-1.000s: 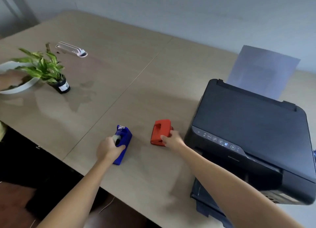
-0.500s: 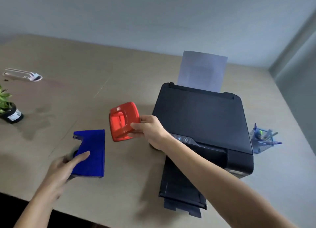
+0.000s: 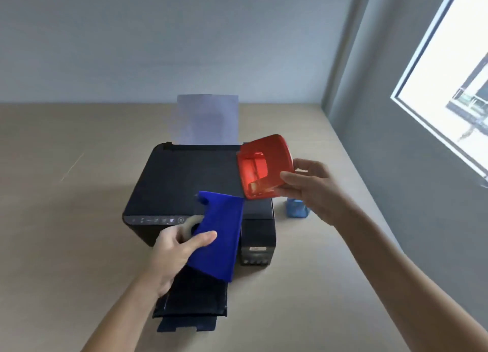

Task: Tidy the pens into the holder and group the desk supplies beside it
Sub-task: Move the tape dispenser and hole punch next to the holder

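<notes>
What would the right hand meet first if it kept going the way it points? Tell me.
Holding the red plastic hole punch, the right hand points up-left over the black printer; the upright white paper sheet probably comes first, though depth is unclear.

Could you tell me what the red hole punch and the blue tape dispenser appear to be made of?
Red hole punch: looks like moulded glossy plastic, with soft highlights on its rounded shell. Blue tape dispenser: probably matte plastic, evenly coloured with no shine; motion blur leaves it uncertain.
</notes>
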The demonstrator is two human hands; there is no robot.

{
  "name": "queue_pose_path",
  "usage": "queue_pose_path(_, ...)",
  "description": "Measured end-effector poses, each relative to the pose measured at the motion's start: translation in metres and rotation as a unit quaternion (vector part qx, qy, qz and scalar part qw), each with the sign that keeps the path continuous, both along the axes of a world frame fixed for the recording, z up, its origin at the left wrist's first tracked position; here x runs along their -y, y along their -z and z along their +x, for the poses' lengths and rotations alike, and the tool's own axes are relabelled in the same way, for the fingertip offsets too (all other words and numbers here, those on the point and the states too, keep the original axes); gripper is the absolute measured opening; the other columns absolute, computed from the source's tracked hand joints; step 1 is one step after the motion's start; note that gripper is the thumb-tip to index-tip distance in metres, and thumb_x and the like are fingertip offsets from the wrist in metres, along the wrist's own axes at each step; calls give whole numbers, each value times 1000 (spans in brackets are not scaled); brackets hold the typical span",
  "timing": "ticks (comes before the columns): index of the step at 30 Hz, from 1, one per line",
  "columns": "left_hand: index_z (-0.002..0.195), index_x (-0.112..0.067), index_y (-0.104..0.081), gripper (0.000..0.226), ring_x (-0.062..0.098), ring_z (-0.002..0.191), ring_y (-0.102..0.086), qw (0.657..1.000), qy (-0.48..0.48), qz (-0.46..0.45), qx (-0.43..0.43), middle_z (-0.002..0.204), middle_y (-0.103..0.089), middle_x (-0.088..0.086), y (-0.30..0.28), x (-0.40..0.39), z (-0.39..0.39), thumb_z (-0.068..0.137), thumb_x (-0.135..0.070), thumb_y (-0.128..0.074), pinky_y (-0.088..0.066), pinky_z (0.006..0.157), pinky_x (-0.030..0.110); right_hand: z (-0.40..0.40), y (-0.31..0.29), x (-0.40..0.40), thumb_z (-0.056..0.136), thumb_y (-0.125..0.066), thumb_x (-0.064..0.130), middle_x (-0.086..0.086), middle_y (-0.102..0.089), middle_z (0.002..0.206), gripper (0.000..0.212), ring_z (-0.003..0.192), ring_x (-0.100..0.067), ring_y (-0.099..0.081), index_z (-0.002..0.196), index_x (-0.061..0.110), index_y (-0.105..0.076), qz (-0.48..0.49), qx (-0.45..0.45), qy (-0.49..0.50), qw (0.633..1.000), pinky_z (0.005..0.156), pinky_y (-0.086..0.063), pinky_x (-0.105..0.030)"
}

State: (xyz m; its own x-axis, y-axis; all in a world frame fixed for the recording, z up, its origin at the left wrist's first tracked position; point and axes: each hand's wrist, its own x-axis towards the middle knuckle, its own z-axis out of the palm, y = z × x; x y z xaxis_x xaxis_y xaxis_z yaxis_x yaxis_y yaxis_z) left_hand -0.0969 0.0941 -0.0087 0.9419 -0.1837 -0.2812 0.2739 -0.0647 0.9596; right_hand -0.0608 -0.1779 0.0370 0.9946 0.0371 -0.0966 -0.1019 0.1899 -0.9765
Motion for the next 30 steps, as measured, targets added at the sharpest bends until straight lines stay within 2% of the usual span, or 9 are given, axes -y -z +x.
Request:
queue_pose_path(3,94,-12,-72,19,36,92,-72,996,77,39,-18,95,-76,19,16,73,-2,76,-14,-79,-58,82,47,-31,19,70,83,-61,2,-20,-69,88,26,81,-30,-67,103,-15,-57,1,-25,51,998,76,-61,-30)
queue_pose_path(7,86,-22,-73,35,26,84,-74,977,157,141,-23,84,-77,6,49,150,-4,57,-40,-82,-60,79,50,-67,51,138,52,-85,28,-21,-71,89,74,80,-28,-71,109,-11,-59,-5,-71,145,987,71,-61,-29)
queue_pose_path(9,66,-43,-70,12,21,79,-70,966,167,194,-16,73,-72,-2,61,180,-6,61,-38,-79,-60,73,37,-77,72,162,61,-82,18,-23,-70,90,61,76,-28,-72,111,-10,-59,-16,-97,180,979,69,-62,-29)
queue_pose_path(11,56,-41,-65,17,19,73,-62,954,173,243,-17,67,-64,-5,76,204,-3,67,-35,-77,-48,65,28,-84,95,181,81,-64,-2,-28,-67,94,32,72,-29,-71,111,-11,-58,-8,-126,200,972,71,-62,-30)
queue_pose_path(13,66,-29,-64,13,19,75,-60,941,167,293,-20,71,-63,-3,93,218,2,68,-37,-73,-43,63,25,-87,119,191,85,-56,-8,-30,-65,95,25,69,-29,-71,110,-11,-58,-10,-161,206,965,68,-62,-28)
queue_pose_path(17,85,-26,-65,19,22,77,-58,912,143,384,1,73,-60,-1,121,235,19,70,-38,-67,-38,62,23,-77,166,194,86,-54,-11,-24,-62,85,25,60,-25,-68,111,-14,-56,-12,-233,199,952,54,-60,-23)
queue_pose_path(21,102,-24,-66,31,27,81,-64,893,117,434,8,81,-67,3,139,248,27,73,-37,-63,-48,66,28,-56,206,179,86,-55,-9,-25,-62,90,29,64,-27,-67,115,-14,-53,-21,-285,175,942,51,-59,-24)
queue_pose_path(26,106,-10,-59,32,30,101,-65,885,89,458,4,107,-67,9,152,267,34,82,-32,-61,-52,80,35,-27,228,162,87,-55,-8,-20,-61,86,22,62,-22,-64,108,-8,-57,-20,-286,175,942,52,-59,-22)
queue_pose_path(30,106,-7,-55,35,30,102,-64,899,58,434,3,110,-67,12,158,282,49,79,-27,-66,-54,86,37,-5,230,160,87,-54,-6,-18,-63,81,11,65,-25,-64,92,2,-60,-30,-271,177,946,55,-59,-22)
